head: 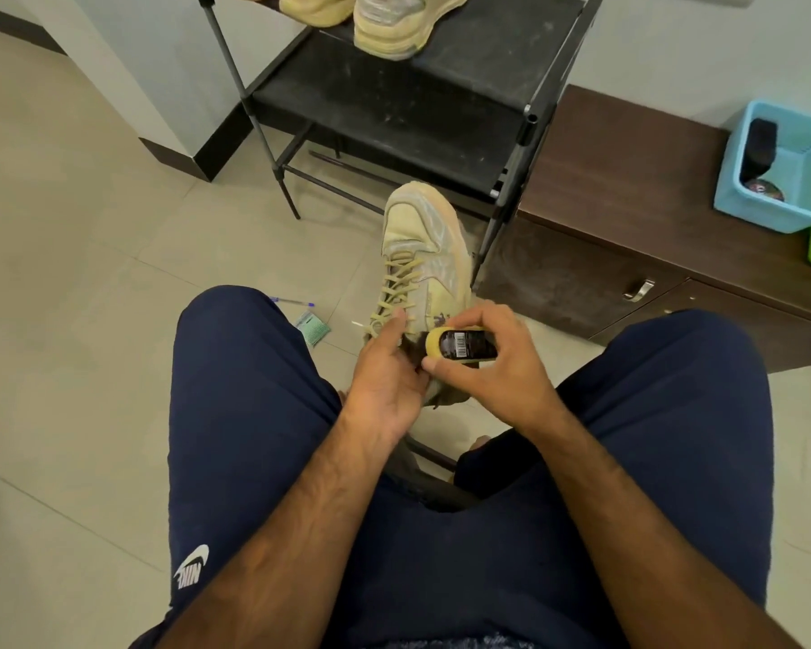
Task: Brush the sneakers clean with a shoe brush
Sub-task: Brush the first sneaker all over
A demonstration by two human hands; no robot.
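Floor, left: a blue pen (pixel 291 302) and a small green ribbed packet (pixel 313 326) lie on pale tiles. Left hand (pixel 385 367): fingers curled around the sneaker's rear upper, thumb up against the laces. Sneaker (pixel 422 255): between the knees, in front of the black shoe rack (pixel 394 110). Long axis runs near-to-far, toe pointing away and slightly right. Tan, matte upper, flat woven laces, rounded toe. Shoe brush (pixel 460 344): long axis crosswise to the sneaker, against its right side near the collar. Oval yellow back, black barcode label, dark bristles. Right hand (pixel 492 363): fingers and thumb clasp the brush. Far right: dark woodgrain cabinet (pixel 628 203) with a blue plastic basket (pixel 778 180) on it.
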